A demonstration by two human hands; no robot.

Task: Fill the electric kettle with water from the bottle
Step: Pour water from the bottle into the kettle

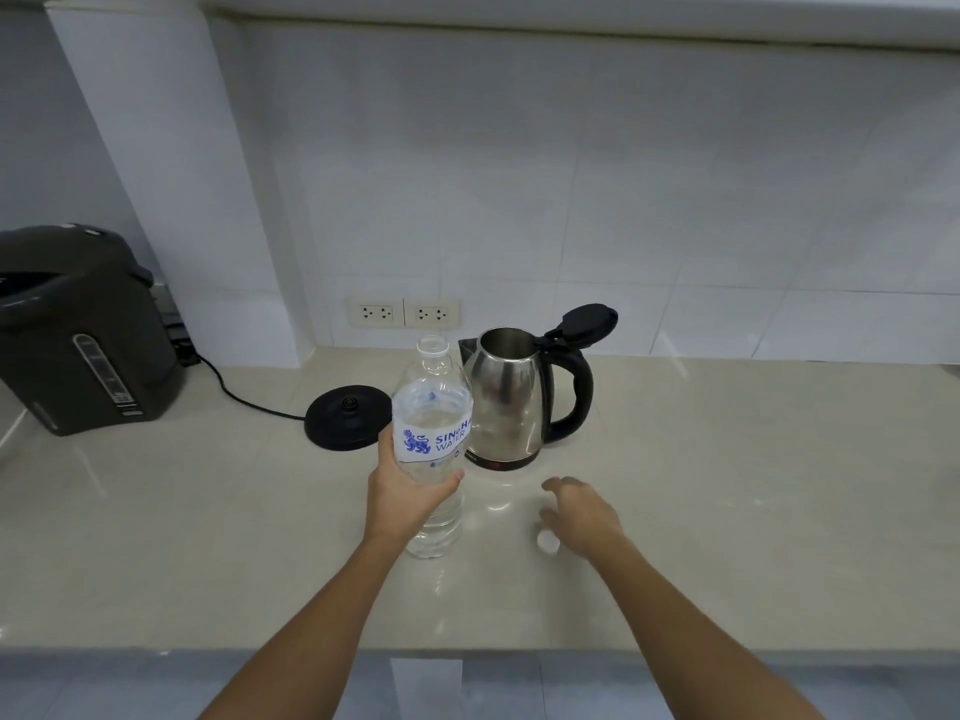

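A clear plastic water bottle (pixel 434 407) with a white and blue label stands upright near the counter's middle, uncapped, partly filled. My left hand (pixel 402 493) is wrapped around its lower half. Just behind and to its right stands the steel electric kettle (pixel 511 402) with a black handle and its black lid (pixel 589 322) flipped open. My right hand (pixel 582 511) hovers low over the counter in front of the kettle, fingers spread. The white bottle cap (pixel 548 542) lies on the counter right beside that hand, at its near left side.
The kettle's black round base (pixel 347 417) sits left of the bottle, its cord (pixel 234 392) running left. A dark thermo pot (pixel 78 335) stands at the far left. Two wall sockets (pixel 404 313) sit behind. The beige counter (pixel 753 511) ends at a front edge near me.
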